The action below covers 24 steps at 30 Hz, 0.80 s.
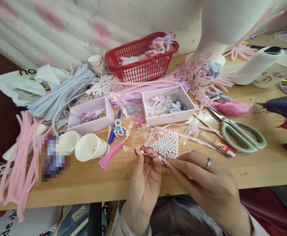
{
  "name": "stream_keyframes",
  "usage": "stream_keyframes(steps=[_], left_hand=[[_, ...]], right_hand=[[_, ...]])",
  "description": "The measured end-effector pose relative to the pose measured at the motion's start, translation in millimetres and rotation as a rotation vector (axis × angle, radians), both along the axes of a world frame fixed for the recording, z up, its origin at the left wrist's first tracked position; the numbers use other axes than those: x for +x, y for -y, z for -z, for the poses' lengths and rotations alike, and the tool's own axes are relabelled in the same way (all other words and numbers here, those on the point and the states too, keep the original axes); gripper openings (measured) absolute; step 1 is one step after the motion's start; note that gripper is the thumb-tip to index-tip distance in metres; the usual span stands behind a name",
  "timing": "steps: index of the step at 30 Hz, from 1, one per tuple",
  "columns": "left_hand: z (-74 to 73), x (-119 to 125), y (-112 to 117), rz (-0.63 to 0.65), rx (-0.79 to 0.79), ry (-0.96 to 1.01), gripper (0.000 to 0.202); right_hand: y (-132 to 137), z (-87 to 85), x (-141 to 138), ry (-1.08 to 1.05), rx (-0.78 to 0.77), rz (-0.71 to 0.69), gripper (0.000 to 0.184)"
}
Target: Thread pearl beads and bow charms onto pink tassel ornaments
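My left hand is palm up at the table's front edge, its thumb and forefinger pinched round a white pearl bead. From there a thin thread or wire runs across to my right hand, whose fingertips are closed on it. A ring sits on one finger of that hand. Right behind the fingers lies a clear bag of white pearls, partly covered by them. A tape measure passes behind the bag. To the left rests a charm with a pink tassel.
Two paper cups lean at the left, near pink pipe cleaners. White boxes hold beads and small bows. Behind them stands a red basket. Green-handled scissors and a blue glue gun lie at the right.
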<state>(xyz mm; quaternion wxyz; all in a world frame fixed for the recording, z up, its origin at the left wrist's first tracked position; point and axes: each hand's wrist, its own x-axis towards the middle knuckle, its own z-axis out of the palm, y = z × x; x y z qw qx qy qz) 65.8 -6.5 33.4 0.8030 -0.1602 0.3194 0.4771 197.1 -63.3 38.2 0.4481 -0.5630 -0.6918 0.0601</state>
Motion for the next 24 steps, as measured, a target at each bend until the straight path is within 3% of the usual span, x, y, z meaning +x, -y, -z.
stream_keyframes(steps=[20, 22, 24], left_hand=[[0.9, 0.1, -1.4, 0.001, 0.026, -0.014, 0.06], [3.4, 1.2, -0.2, 0.003, 0.058, -0.068, 0.053], [7.4, 2.4, 2.9, 0.001, 0.129, -0.128, 0.032]], right_hand=[[0.0, 2.3, -5.3, -0.057, -0.04, 0.025, 0.017], [-1.2, 0.8, -5.1, -0.074, -0.03, 0.025, 0.017], [-2.5, -0.6, -5.4, -0.091, -0.027, 0.024, 0.017]])
